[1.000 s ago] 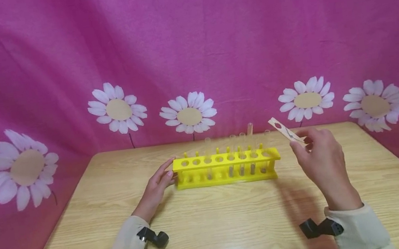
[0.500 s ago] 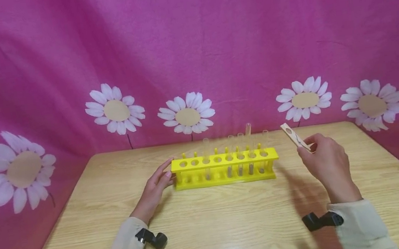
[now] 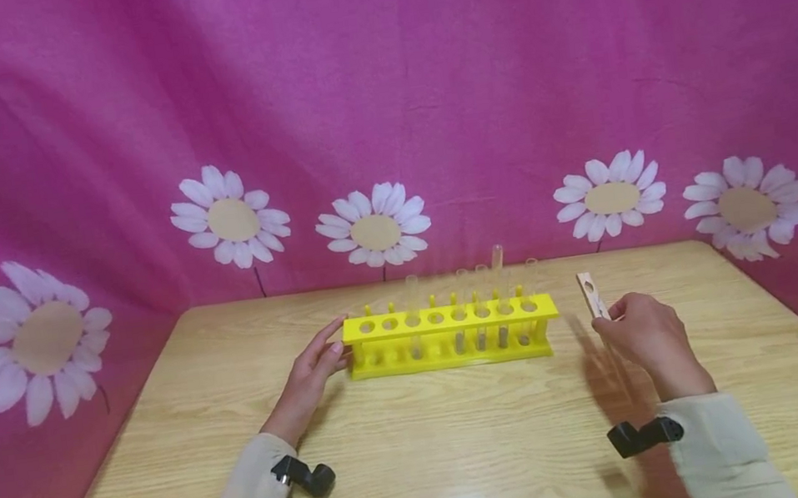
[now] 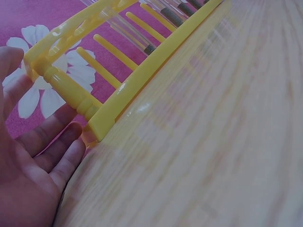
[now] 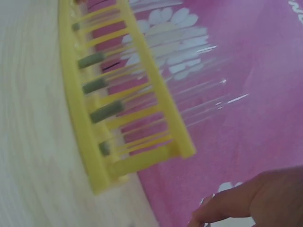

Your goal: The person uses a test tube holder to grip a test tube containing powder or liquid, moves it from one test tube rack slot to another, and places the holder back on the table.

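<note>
A yellow test tube rack stands in the middle of the wooden table. Several glass test tubes sit in its holes, mostly on the right half, with dark contents low inside. My left hand touches the rack's left end, fingers fairly straight against the end post. Right of the rack, my right hand pinches a wooden clothespin between thumb and fingers, its holed end pointing up and away. In the right wrist view only part of that hand shows, at the lower right.
One tube stands rounded end up behind the rack, near its row of yellow pegs. A pink cloth with white daisies hangs behind the table and along its sides.
My right hand has moved right and down toward the table, and the clothespin has swung closer to upright. The left hand and the rack stay in place.
</note>
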Available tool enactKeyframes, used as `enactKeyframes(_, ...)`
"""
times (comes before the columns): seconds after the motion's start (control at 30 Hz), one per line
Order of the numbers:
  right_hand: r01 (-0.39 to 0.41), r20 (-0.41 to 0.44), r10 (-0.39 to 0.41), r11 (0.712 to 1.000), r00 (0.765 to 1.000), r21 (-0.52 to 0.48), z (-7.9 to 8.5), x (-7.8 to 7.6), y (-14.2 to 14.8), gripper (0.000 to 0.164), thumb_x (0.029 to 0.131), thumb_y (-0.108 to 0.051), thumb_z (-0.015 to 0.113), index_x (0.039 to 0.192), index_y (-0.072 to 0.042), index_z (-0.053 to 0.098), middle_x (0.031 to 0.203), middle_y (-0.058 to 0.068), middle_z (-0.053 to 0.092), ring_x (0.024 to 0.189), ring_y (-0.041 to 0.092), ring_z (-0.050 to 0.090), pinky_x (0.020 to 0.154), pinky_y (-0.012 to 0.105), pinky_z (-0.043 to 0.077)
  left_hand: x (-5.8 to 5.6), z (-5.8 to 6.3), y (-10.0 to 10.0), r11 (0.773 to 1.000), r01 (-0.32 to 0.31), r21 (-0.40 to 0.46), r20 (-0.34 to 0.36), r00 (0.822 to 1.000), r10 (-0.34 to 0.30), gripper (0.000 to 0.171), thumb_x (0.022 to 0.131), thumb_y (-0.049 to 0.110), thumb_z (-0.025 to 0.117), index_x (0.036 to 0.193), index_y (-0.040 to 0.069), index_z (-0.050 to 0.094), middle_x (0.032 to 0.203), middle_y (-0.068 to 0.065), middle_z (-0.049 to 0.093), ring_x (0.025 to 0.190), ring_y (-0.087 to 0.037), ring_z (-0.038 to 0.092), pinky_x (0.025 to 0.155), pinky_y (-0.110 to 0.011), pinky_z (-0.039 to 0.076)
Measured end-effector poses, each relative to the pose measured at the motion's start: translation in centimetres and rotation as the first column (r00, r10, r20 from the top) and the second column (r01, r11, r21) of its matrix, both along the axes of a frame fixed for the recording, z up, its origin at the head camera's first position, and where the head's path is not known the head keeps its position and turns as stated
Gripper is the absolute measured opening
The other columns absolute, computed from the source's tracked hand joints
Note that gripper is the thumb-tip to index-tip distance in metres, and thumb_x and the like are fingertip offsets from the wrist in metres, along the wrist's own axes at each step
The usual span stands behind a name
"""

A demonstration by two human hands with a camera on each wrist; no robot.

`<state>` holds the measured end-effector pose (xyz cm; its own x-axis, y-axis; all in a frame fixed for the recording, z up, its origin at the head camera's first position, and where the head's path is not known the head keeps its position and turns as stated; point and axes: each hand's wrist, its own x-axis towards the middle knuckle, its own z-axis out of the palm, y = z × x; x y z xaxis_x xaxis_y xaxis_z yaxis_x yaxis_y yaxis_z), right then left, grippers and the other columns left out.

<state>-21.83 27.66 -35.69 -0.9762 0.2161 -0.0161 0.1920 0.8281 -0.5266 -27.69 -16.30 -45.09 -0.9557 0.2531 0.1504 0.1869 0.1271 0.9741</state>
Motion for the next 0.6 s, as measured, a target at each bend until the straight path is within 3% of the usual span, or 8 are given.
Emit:
enactKeyframes(0.17, -0.013, 0.027, 0.013, 1.0, 1.0, -0.002, -0.9, -0.1, 0.6, 0.03, 0.086, -0.024, 0.061, 0.091, 0.005, 0.06, 0.081, 0.015, 0.06, 0.074, 0.03, 0.053, 0.056, 0.033, 0.041, -0.1, 0.0, 0.1, 1.0, -0.001, -0.002, 0.009, 1.0, 0.001, 0.052, 0.1, 0.044, 0.048, 0.148, 0.029, 0.038, 0.144, -0.006, 0.046, 0.124, -0.027, 0.052, 0.107, -0.046, 0.04)
enactKeyframes(0.33, 0.0, 0.115, 0.003, 1.0, 0.993, -0.03, -1.6, -0.2, 0.9, 0.033, 0.086, -0.027, 0.064, 0.091, 0.005, 0.06, 0.08, 0.015, 0.058, 0.076, 0.031, 0.052, 0.058, 0.034, 0.042, 0.0, 0.1, 0.1, 1.0, -0.001, 0.005, 0.009, 1.0, 0.001, 0.051, 0.1, 0.043, 0.048, 0.148, 0.03, 0.039, 0.145, -0.007, 0.045, 0.124, -0.028, 0.052, 0.106, -0.046, 0.04)
enactKeyframes(0.6, -0.023, 0.167, 0.029, 0.999, 0.986, -0.034, -2.7, -0.2, 1.0, 0.024, 0.083, -0.016, 0.063, 0.09, 0.007, 0.062, 0.079, 0.015, 0.06, 0.07, 0.027, 0.054, 0.055, 0.032, 0.046, 0.1, 0.1, 0.1, 1.0, -0.016, -0.007, 0.03, 0.999, 0.016, 0.047, 0.102, 0.039, 0.046, 0.148, 0.031, 0.039, 0.146, -0.005, 0.044, 0.125, -0.028, 0.051, 0.107, -0.046, 0.04)
